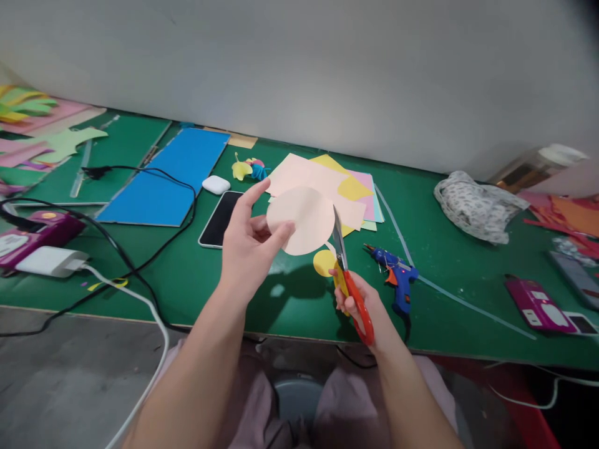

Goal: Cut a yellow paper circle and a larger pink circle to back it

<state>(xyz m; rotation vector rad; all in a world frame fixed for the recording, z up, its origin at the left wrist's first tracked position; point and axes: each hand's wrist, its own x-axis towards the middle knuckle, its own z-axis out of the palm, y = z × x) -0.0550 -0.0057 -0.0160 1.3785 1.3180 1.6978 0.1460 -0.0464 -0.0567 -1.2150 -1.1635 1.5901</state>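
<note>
My left hand (253, 234) pinches a pale cream paper circle (306, 218) by its left edge, thumb on top, above the green table. In my right hand (358, 299) are scissors (360, 308) with red and yellow handles, their blades pointing up at the circle's right edge. A thin paper trimming hangs by the blades. Just below the circle lies a small yellow paper disc (324, 263). Behind it is a stack of coloured paper sheets (299, 174), partly hidden by the circle.
A blue glue gun (397, 274) lies right of the scissors. At left are a phone (218, 221), a white earbud case (216, 184), a blue board (173, 181) and a purple power strip (44, 234) with cables. A patterned cloth bundle (477, 206) sits at right.
</note>
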